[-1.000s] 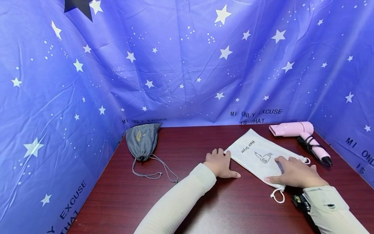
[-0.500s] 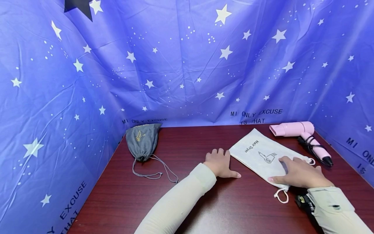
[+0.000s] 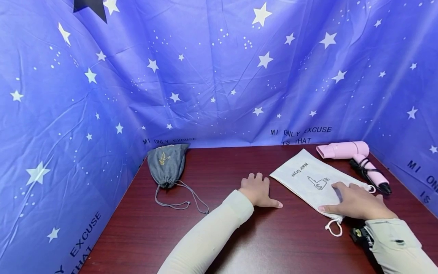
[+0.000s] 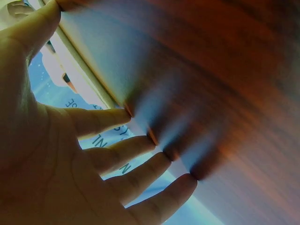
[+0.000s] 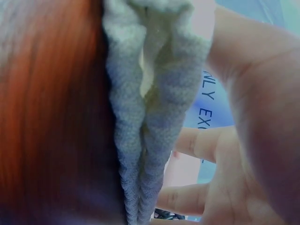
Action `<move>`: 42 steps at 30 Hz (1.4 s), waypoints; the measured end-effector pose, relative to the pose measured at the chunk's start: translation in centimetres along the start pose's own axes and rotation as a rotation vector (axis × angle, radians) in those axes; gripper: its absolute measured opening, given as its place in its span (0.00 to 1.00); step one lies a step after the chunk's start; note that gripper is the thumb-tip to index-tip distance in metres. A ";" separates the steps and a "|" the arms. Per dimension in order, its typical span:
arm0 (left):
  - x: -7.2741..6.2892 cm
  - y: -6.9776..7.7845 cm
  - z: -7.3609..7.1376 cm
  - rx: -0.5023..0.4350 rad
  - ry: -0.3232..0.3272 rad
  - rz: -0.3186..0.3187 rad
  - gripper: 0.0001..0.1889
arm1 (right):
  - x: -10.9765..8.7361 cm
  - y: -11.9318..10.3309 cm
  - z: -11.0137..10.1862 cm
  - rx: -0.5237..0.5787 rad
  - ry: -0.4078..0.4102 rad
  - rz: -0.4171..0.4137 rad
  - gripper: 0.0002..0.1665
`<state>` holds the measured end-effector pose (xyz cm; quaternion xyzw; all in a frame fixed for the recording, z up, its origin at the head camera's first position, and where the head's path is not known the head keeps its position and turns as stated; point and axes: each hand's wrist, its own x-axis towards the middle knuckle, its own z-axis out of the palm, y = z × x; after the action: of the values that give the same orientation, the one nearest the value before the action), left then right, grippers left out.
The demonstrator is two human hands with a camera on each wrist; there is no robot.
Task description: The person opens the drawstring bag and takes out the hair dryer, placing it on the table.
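And here's the right hand [image 3: 359,199], spread loosely over the end of the white pouch [image 3: 311,184], thumb lying along the near edge; it looks like resting rather than clutching. The pouch is laid flat and stretches out towards ten o'clock, printed face up. The right wrist view looks at its mouth [image 5: 173,89], puckered, with just a slim gap between the layers. The judgement: a heavy palm there could squash that gap and leave the opening awkward to part.

One cord loop [image 3: 340,229] pokes out at seven to eight o'clock, the other [image 3: 373,188] between one and two. That second one sits close to the pink hair dryer [image 3: 345,150], up at twelve o'clock with a black cord [image 3: 362,167] wound round its handle. A careless push that way could tangle loop with handle or knock the dryer.

Over at nine o'clock, the left hand [image 3: 257,191] is wide, fingertips down on the table [image 3: 219,163], gripping nothing, just beside the pouch's far corner. With no second hold there, a sideways tug from the right could swing the pouch round.

Further out, between nine and ten, lies the grey pouch [image 3: 167,165], gathered at the neck, strings trailing; a sweeping left sleeve might catch them.
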<state>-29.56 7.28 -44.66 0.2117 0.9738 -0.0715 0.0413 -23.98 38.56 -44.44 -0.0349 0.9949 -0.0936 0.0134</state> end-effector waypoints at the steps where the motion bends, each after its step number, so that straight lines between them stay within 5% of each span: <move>1: 0.0 0.0 0.0 0.001 0.001 0.002 0.52 | 0.0 0.1 0.0 0.000 0.000 0.001 0.68; 42: -0.4 -0.3 -0.3 -0.001 0.016 0.010 0.53 | 0.3 1.9 0.2 0.001 0.019 -0.027 0.67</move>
<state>-29.31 6.86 -44.25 0.2169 0.9731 -0.0692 0.0340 -24.38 40.39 -44.96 -0.0476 0.9944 -0.0944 0.0026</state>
